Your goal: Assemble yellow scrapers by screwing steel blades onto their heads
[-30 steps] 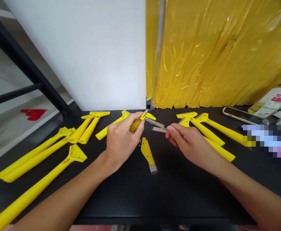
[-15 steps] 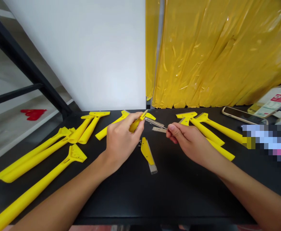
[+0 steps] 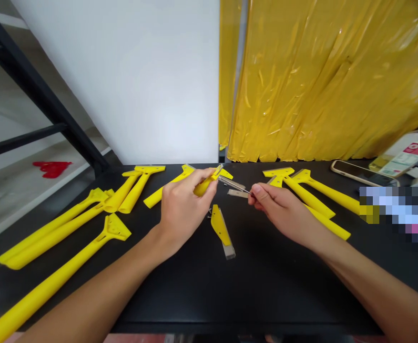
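My left hand [image 3: 183, 205] is closed around a yellow scraper [image 3: 206, 185], its head and blade edge showing above my thumb. My right hand [image 3: 275, 205] pinches a slim metal rod-like tool [image 3: 235, 184]; the end in my palm is hidden. The rod's far tip is at or close to the scraper head. Below my hands a yellow clamp plate [image 3: 219, 224] lies over a grey blade [image 3: 229, 251], with small screws [image 3: 209, 213] beside it. Another flat blade [image 3: 238, 193] rests behind, near my right fingers.
Several yellow scrapers [image 3: 126, 190] lie on the left of the black table [image 3: 266, 290], and more scrapers [image 3: 307, 193] on the right. A phone [image 3: 362, 173] and a labelled bottle [image 3: 402, 152] are at the back right. A white panel [image 3: 140, 85] and yellow plastic sheeting [image 3: 323, 81] stand behind.
The scraper head in my left hand has turned slightly, showing more of its edge face. The rod stays at it. The whole view has shifted a little.
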The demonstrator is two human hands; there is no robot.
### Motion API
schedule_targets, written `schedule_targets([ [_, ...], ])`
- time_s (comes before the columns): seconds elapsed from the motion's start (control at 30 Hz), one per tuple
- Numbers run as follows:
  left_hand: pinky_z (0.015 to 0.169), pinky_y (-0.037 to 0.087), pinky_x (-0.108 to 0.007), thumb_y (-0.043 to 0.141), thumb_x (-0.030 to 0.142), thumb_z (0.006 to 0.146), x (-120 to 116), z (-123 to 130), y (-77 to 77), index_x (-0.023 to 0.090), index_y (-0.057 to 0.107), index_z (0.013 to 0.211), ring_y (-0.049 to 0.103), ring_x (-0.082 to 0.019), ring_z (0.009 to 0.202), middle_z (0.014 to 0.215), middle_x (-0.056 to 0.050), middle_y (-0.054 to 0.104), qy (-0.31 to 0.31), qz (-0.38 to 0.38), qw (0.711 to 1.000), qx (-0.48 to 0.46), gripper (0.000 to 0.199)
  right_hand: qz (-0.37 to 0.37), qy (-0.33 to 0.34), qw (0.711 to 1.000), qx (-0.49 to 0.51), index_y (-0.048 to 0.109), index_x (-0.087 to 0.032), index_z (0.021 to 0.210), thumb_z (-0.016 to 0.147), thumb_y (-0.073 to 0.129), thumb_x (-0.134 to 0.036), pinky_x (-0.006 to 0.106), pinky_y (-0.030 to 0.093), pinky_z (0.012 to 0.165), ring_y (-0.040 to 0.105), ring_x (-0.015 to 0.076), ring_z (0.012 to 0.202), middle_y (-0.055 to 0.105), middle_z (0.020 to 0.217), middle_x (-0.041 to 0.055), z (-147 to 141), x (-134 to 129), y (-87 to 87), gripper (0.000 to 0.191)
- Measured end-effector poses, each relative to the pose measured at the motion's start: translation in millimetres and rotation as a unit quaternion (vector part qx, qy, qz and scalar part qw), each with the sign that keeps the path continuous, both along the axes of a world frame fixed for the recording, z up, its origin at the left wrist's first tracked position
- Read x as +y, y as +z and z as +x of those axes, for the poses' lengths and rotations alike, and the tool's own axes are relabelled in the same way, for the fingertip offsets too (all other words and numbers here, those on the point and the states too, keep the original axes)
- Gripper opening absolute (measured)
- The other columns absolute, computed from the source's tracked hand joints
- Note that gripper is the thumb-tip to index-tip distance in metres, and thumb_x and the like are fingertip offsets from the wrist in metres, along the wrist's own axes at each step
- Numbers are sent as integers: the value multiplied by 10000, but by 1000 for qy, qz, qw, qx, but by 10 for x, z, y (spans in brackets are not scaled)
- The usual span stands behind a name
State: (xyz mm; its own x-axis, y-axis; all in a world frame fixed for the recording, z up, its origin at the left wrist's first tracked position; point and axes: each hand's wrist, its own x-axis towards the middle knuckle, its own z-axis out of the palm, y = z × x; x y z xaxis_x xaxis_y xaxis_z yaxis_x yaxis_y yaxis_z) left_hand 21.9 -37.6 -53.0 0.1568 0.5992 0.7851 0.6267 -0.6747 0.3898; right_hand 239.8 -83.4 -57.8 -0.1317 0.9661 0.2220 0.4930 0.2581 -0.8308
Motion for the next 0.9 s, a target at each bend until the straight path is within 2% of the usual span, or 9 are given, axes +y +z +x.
schedule_targets([
  [0.1, 833, 631, -320, 705, 235, 887, 3, -8, 7, 233, 753, 1026, 779, -201, 874, 990, -13, 812, -4, -10, 1000, -8, 147, 27, -13, 999, -17, 560, -223, 927, 989, 539, -501, 293, 480, 655, 592, 166, 738, 631, 823, 5, -25, -9, -3, 285],
  [0.17, 840, 629, -319, 702, 226, 890, 11, -19, 13, 225, 753, 1030, 778, -198, 877, 1004, -14, 811, -6, -7, 1000, -9, 149, 36, -15, 999, -22, 548, -226, 943, 993, 540, -469, 288, 461, 629, 570, 160, 717, 622, 817, -2, -35, -18, 3, 249],
  [0.3, 822, 626, -316, 704, 193, 885, 21, -30, 20, 206, 758, 1025, 776, -194, 868, 1020, -17, 810, -8, 15, 1000, 1, 151, 17, 19, 998, -49, 569, -217, 818, 1055, 392, -461, 295, 438, 674, 561, 157, 712, 602, 750, 1, -33, -19, 4, 384],
  [0.4, 828, 619, -309, 708, 174, 877, 21, -21, 19, 194, 760, 1002, 773, -191, 875, 1020, -23, 809, -9, 33, 999, 0, 137, -8, 14, 999, -41, 601, -220, 833, 1059, 340, -511, 295, 415, 645, 532, 153, 671, 566, 720, -4, -34, -5, -21, 452],
  [0.5, 815, 619, -302, 708, 171, 876, 22, -14, 15, 190, 758, 990, 771, -190, 873, 1011, -25, 808, -19, 21, 1000, -7, 125, 3, -25, 1000, -1, 559, -236, 929, 1016, 468, -526, 283, 407, 614, 504, 149, 663, 546, 754, -18, -39, 6, -44, 316],
  [0.6, 803, 622, -300, 716, 170, 869, 30, -17, 9, 190, 757, 982, 770, -187, 846, 986, -21, 808, -22, 12, 999, -22, 122, 39, -41, 998, 17, 519, -239, 950, 965, 601, -467, 280, 421, 640, 523, 152, 705, 571, 797, -18, -32, 8, -37, 242],
  [0.67, 801, 623, -301, 722, 174, 865, 37, -21, 6, 189, 757, 981, 770, -184, 831, 977, -20, 807, -19, 12, 999, -28, 122, 49, -32, 998, -1, 534, -233, 899, 991, 557, -460, 288, 415, 658, 521, 153, 710, 567, 778, -16, -19, 7, -20, 246],
  [0.77, 801, 624, -307, 717, 177, 870, 37, -21, 11, 190, 755, 993, 770, -184, 828, 979, -22, 807, -16, 16, 999, -24, 129, 34, -13, 999, -27, 559, -223, 810, 1036, 438, -497, 301, 401, 676, 520, 153, 697, 548, 723, -14, 1, 11, -2, 375],
  [0.9, 844, 614, -326, 697, 152, 879, 21, -21, 25, 188, 750, 1009, 771, -200, 910, 1033, -34, 805, -24, 40, 999, 6, 144, 13, -16, 1000, -20, 590, -229, 865, 1037, 406, -534, 303, 388, 653, 504, 153, 681, 547, 734, -18, 3, 25, -22, 395],
])
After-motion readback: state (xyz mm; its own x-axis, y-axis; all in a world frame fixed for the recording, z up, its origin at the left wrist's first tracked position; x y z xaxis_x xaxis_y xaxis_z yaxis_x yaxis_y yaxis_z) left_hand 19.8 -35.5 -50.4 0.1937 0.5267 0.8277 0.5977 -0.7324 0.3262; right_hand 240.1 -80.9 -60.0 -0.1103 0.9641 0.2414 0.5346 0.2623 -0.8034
